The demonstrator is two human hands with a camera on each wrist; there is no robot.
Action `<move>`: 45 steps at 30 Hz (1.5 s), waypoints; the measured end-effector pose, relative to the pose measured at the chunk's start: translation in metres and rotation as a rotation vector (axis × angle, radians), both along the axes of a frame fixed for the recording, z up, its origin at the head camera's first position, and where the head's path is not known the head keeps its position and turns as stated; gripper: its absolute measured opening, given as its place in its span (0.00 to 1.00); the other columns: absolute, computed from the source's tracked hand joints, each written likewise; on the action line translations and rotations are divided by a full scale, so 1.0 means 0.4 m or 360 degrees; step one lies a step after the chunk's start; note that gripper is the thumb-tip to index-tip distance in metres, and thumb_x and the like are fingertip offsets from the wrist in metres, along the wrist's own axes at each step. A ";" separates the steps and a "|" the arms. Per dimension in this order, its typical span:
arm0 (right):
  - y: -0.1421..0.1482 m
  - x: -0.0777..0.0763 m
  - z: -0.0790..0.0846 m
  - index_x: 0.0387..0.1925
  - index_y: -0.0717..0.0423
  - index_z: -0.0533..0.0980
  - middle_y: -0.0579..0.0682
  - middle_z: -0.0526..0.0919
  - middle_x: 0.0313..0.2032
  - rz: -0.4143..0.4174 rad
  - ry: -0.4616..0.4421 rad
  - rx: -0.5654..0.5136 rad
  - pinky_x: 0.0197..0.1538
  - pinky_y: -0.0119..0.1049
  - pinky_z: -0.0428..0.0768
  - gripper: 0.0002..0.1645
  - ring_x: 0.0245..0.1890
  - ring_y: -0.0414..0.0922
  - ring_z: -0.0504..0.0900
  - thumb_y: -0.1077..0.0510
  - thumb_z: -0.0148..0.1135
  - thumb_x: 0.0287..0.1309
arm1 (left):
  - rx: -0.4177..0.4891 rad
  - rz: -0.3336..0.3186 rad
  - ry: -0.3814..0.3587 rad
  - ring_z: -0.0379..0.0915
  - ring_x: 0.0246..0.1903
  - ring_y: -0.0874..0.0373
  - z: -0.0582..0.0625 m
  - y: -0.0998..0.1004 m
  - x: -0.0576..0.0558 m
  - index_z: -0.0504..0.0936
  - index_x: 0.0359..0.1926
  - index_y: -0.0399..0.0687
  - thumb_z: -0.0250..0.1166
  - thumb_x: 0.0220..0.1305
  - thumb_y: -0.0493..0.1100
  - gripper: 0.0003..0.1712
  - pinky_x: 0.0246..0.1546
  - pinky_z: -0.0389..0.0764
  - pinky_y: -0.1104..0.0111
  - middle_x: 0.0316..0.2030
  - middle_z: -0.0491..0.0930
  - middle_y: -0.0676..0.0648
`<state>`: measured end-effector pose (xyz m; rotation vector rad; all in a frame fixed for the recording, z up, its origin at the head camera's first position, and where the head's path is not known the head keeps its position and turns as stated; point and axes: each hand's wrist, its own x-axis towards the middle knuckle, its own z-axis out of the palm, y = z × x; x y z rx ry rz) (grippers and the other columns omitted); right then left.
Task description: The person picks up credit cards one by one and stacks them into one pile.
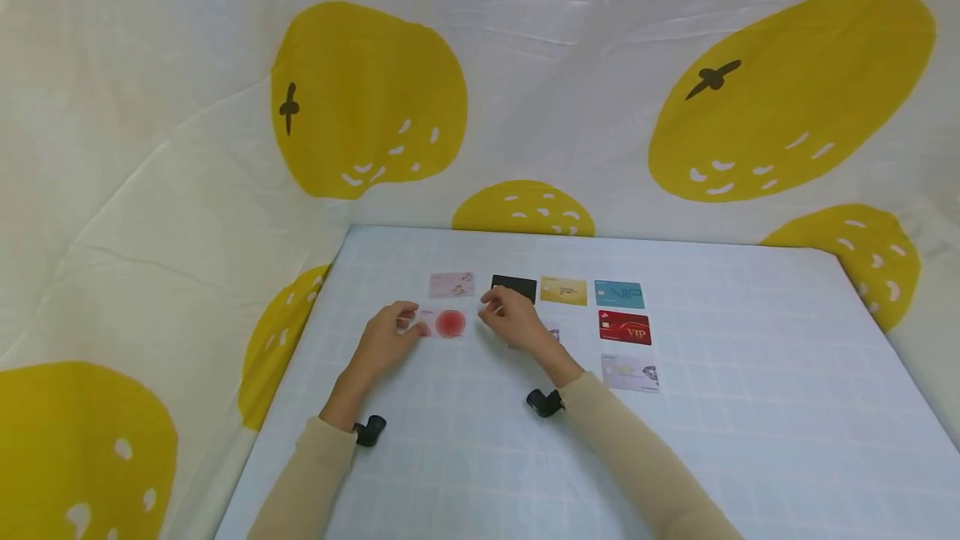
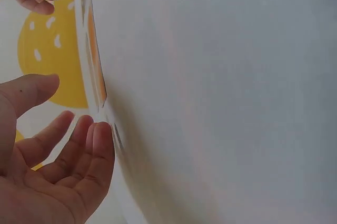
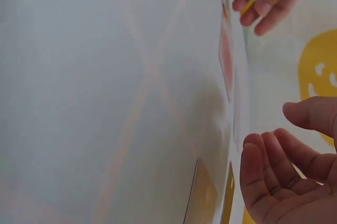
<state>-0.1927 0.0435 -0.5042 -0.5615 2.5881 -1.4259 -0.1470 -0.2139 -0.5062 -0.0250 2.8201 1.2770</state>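
On the table lies a pale card with a red circle (image 1: 451, 323). At its left end is my left hand (image 1: 388, 338), the thumb close to the card's edge. The left wrist view shows that thumb apart from the curved fingers (image 2: 100, 150), with nothing between them. My right hand (image 1: 517, 322) hovers to the right of the same card, in front of a black card (image 1: 517, 283). It holds nothing; in the right wrist view its thumb and fingers (image 3: 253, 166) stand apart. Another card (image 1: 553, 330) is mostly hidden under the right hand. Behind the red-circle card lies a pink card (image 1: 452, 284).
To the right lie a gold card (image 1: 564, 291), a teal VIP card (image 1: 619, 294), a red VIP card (image 1: 626, 327) and a pale silver card (image 1: 630, 372). A fruit-patterned cloth (image 1: 555, 107) hangs behind and left of the pale blue table (image 1: 750, 407).
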 end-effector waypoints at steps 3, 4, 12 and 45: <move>-0.019 -0.002 -0.006 0.48 0.63 0.77 0.50 0.79 0.37 0.0016 0.0004 0.0006 0.42 0.37 0.81 0.13 0.37 0.47 0.79 0.62 0.65 0.64 | -0.0021 -0.0029 -0.0027 0.76 0.48 0.45 -0.002 -0.012 -0.007 0.78 0.59 0.38 0.71 0.64 0.45 0.26 0.52 0.77 0.52 0.49 0.80 0.40; -0.026 -0.003 -0.008 0.48 0.63 0.77 0.51 0.79 0.37 0.0021 0.0011 0.0011 0.43 0.38 0.81 0.13 0.37 0.47 0.79 0.62 0.66 0.63 | -0.0025 -0.0040 -0.0039 0.76 0.47 0.46 -0.001 -0.016 -0.010 0.78 0.59 0.38 0.71 0.63 0.45 0.26 0.51 0.77 0.52 0.48 0.80 0.40; -0.074 -0.012 -0.035 0.49 0.65 0.76 0.55 0.79 0.37 0.0055 -0.0011 0.0096 0.46 0.41 0.79 0.18 0.38 0.49 0.77 0.64 0.69 0.59 | -0.0111 -0.0212 -0.0184 0.73 0.44 0.49 -0.010 -0.042 -0.041 0.75 0.63 0.43 0.71 0.64 0.48 0.30 0.47 0.76 0.55 0.46 0.78 0.43; -0.098 -0.013 -0.045 0.49 0.60 0.73 0.53 0.69 0.41 0.0065 -0.0160 0.0343 0.46 0.40 0.75 0.26 0.39 0.47 0.71 0.57 0.76 0.54 | -0.0213 -0.0335 -0.0246 0.67 0.37 0.50 -0.007 -0.044 -0.056 0.73 0.66 0.48 0.69 0.64 0.41 0.30 0.39 0.69 0.58 0.37 0.71 0.45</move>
